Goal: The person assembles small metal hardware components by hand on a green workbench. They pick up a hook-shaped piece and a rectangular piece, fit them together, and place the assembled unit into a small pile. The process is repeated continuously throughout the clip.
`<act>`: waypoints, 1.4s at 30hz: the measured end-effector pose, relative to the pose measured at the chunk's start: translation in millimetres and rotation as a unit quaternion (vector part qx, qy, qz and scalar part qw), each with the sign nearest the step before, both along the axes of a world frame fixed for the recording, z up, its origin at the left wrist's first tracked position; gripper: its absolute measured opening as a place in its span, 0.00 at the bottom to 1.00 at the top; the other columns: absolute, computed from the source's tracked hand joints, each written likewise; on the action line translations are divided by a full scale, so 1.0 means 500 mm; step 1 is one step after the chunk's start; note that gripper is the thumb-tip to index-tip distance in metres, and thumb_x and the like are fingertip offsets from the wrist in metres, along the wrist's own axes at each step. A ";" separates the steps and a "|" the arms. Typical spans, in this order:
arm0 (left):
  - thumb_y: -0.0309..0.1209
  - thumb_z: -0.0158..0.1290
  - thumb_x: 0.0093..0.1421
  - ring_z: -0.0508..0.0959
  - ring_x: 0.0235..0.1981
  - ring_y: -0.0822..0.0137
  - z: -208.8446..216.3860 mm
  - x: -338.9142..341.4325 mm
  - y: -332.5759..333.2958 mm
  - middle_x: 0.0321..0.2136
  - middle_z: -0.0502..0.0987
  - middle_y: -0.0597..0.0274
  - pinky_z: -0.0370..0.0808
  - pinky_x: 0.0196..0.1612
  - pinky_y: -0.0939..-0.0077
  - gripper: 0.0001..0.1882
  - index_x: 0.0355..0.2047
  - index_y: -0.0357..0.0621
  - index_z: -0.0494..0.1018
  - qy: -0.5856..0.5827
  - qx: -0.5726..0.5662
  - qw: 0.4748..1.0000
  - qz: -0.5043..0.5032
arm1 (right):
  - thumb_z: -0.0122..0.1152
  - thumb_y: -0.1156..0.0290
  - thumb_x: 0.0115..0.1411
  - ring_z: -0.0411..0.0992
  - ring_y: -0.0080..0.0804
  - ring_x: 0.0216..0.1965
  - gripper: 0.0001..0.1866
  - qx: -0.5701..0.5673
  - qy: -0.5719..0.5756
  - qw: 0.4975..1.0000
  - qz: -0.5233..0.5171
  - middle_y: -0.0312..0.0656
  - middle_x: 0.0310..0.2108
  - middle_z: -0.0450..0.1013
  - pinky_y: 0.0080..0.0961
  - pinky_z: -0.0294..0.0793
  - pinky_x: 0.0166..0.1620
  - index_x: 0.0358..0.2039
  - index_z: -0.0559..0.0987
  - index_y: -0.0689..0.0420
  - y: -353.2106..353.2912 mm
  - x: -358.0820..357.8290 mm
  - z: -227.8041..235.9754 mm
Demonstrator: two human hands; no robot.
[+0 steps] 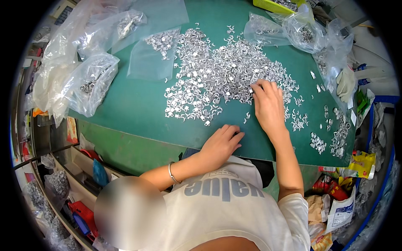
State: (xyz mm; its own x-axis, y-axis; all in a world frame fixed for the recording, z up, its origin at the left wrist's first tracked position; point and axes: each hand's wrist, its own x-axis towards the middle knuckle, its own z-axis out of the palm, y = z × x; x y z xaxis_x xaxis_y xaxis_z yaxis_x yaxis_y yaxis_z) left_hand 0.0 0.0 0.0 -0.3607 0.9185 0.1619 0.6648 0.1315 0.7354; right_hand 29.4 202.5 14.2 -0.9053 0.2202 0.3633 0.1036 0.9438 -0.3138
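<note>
Right hand [268, 104] lies flat, fingers spread, on the pile of small metal clips [217, 77] mid green counter [134, 104]. Left hand [221, 144] rests loosely curled, holding nothing, at the counter's near edge.

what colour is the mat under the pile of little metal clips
Green: the mat under the silvery metal clips is plain dark green, clear in the head view.
</note>
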 end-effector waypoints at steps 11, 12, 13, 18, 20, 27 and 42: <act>0.27 0.60 0.53 0.73 0.40 0.56 0.004 -0.192 0.134 0.36 0.73 0.58 0.67 0.42 0.62 0.10 0.37 0.42 0.75 0.146 0.066 0.970 0.182 | 0.67 0.72 0.49 0.66 0.38 0.40 0.13 0.026 -0.001 0.999 -0.030 0.40 0.35 0.69 0.34 0.63 0.42 0.35 0.78 0.59 0.002 -0.004 -0.007; 0.28 0.61 0.53 0.73 0.39 0.57 -0.001 -0.196 0.147 0.34 0.73 0.59 0.66 0.41 0.63 0.09 0.35 0.43 0.75 0.164 0.048 0.967 0.188 | 0.66 0.72 0.50 0.66 0.38 0.39 0.10 0.034 -0.006 0.998 -0.044 0.39 0.34 0.69 0.34 0.63 0.42 0.34 0.78 0.59 -0.003 -0.008 -0.005; 0.29 0.61 0.53 0.73 0.39 0.58 -0.004 -0.199 0.155 0.33 0.73 0.61 0.65 0.40 0.64 0.08 0.33 0.44 0.75 0.182 0.030 0.963 0.194 | 0.66 0.72 0.51 0.66 0.38 0.39 0.09 0.039 -0.005 0.998 -0.049 0.39 0.33 0.69 0.34 0.63 0.42 0.33 0.78 0.59 -0.007 -0.012 -0.006; 0.28 0.61 0.51 0.72 0.38 0.60 0.001 -0.200 0.153 0.32 0.72 0.63 0.64 0.39 0.65 0.08 0.32 0.45 0.75 0.213 0.026 0.960 0.178 | 0.63 0.73 0.53 0.66 0.37 0.39 0.05 0.051 0.016 0.998 -0.040 0.40 0.32 0.69 0.35 0.63 0.42 0.30 0.77 0.59 -0.007 -0.018 -0.018; 0.27 0.61 0.50 0.72 0.38 0.60 -0.006 -0.198 0.153 0.32 0.72 0.63 0.64 0.39 0.65 0.08 0.32 0.45 0.75 0.228 0.038 0.959 0.162 | 0.63 0.74 0.52 0.66 0.37 0.39 0.06 0.054 0.020 0.998 -0.024 0.40 0.32 0.70 0.35 0.63 0.42 0.30 0.78 0.59 -0.004 -0.017 -0.018; 0.21 0.58 0.50 0.73 0.37 0.56 0.028 -0.190 0.138 0.32 0.72 0.59 0.67 0.40 0.64 0.10 0.33 0.43 0.73 0.107 0.099 0.981 0.124 | 0.65 0.76 0.50 0.67 0.38 0.38 0.08 -0.032 0.043 0.998 -0.018 0.39 0.34 0.71 0.33 0.63 0.42 0.32 0.78 0.59 0.004 -0.001 0.004; 0.20 0.55 0.52 0.73 0.40 0.55 0.001 -0.048 -0.021 0.42 0.72 0.55 0.71 0.43 0.64 0.15 0.42 0.36 0.73 -0.002 0.044 0.996 -0.073 | 0.64 0.75 0.51 0.70 0.43 0.40 0.12 -0.176 -0.044 0.982 0.048 0.44 0.35 0.73 0.36 0.68 0.45 0.38 0.78 0.61 0.022 0.000 0.043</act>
State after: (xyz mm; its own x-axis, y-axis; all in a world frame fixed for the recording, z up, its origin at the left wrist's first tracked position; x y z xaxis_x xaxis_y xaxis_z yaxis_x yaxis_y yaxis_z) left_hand -24.0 -10.4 0.3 -0.2253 0.9432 0.2441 0.6697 -0.0321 0.7419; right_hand 29.5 213.7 35.9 -0.9524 0.2310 0.1991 0.0614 0.7848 -0.6167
